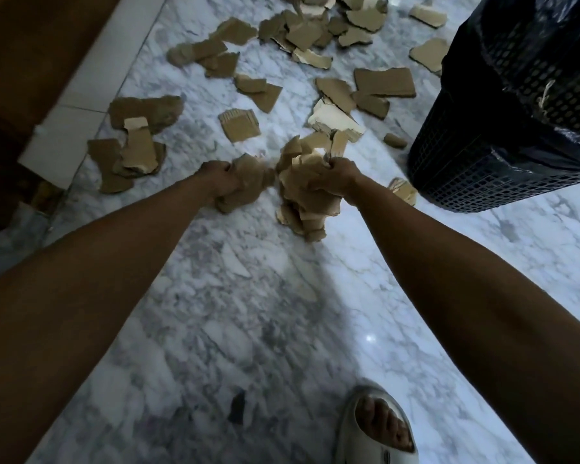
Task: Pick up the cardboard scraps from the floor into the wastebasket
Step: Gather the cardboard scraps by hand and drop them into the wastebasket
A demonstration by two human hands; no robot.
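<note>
Cardboard scraps (pixel 307 195) fill both clenched grips, left hand (pixel 220 182) and right hand (pixel 337 179), wastebasket (pixel 503 128) right of them.

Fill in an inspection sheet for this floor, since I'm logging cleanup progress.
Surface: marble floor, white with grey veins.
Job's things: many cardboard scraps lie scattered on it; black mesh wastebasket with dark liner stands at right.
Clutter: small dark fragment near the sandalled foot.
Hands: left hand grips a brown wad; right hand grips a larger bundle.
Cables: nothing seen.
Surroundings: white baseboard and brown wood at left.
</note>
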